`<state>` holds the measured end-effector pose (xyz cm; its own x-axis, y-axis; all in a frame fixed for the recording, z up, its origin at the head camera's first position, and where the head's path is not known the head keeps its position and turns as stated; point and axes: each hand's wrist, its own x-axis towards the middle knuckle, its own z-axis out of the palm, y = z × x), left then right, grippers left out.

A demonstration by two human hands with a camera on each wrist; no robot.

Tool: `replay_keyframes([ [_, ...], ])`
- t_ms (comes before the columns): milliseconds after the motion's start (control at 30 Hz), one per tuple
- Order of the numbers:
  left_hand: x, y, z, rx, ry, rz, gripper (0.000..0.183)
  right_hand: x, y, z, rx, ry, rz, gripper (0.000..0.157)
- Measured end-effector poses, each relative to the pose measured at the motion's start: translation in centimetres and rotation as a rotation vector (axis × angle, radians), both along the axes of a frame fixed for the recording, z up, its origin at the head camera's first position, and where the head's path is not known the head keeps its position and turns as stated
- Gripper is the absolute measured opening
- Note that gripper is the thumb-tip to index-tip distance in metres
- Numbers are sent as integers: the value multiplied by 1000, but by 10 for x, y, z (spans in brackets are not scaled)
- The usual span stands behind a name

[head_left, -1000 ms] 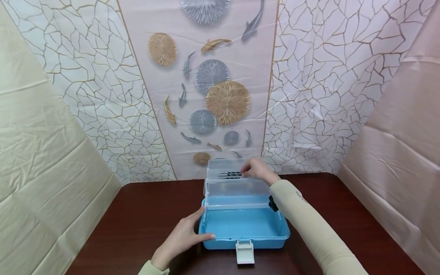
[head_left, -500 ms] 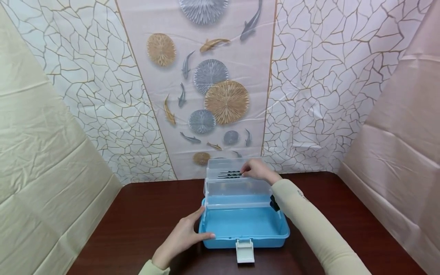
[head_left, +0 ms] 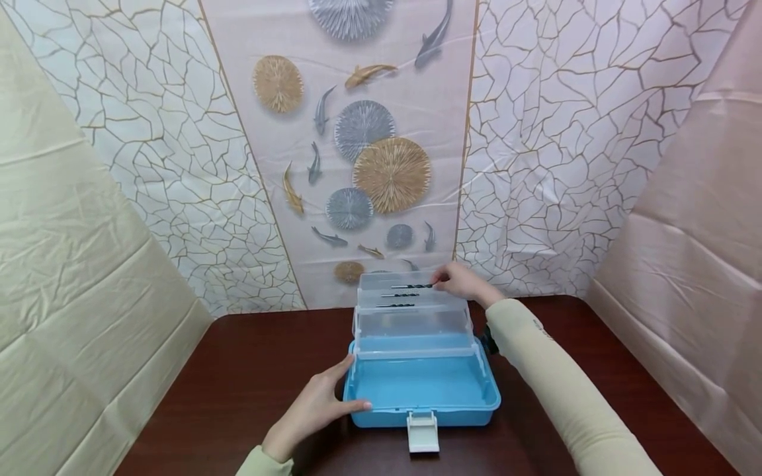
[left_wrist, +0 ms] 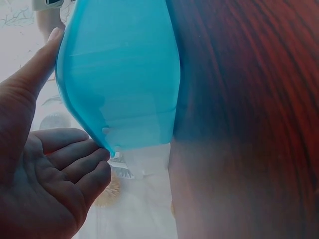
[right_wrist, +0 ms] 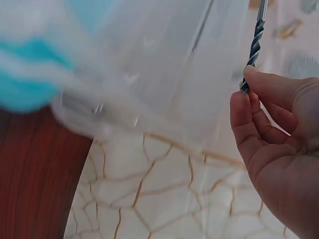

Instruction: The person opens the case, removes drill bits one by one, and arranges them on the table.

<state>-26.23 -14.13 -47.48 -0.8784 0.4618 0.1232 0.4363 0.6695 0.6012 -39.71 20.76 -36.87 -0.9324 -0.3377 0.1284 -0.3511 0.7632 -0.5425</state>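
Observation:
A light blue plastic toolbox [head_left: 426, 418] stands opened on the table, its clear trays [head_left: 413, 324] folded up behind the base. My left hand [head_left: 318, 396] holds its left side, thumb on the front rim and forefinger near the back corner; in the left wrist view the other fingertips meet the rim. Above the topmost clear tray, my right hand [head_left: 461, 281] pinches a drill bit [right_wrist: 255, 45] by its dark spiral end, the silver shank pointing left in the head view. Below it a second drill bit [head_left: 405, 295] and a third drill bit [head_left: 397, 305] lie level.
A white latch [head_left: 423, 433] hangs from the toolbox's front. The dark red-brown table [head_left: 268, 357] ends at a patterned cloth backdrop [head_left: 536, 165] close behind the trays. A pale cloth [head_left: 89, 297] flanks the left side.
My right hand has moved up and to the right with the pinched drill bit. The three bits, close together before, now show wider gaps. My left hand stays at the toolbox.

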Motion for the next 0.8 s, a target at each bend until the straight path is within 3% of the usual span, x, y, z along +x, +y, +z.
replay_keyframes([
  [300,-1,2,1,7,17,-4,100,7,53,12,-30,33,-45,16],
  [533,-1,2,1,7,9,-1,100,21,88,18,16,47,-132,16],
  [800,-1,-1,-2,-2,-1,1,101,27,125,4,16,76,-151,11],
])
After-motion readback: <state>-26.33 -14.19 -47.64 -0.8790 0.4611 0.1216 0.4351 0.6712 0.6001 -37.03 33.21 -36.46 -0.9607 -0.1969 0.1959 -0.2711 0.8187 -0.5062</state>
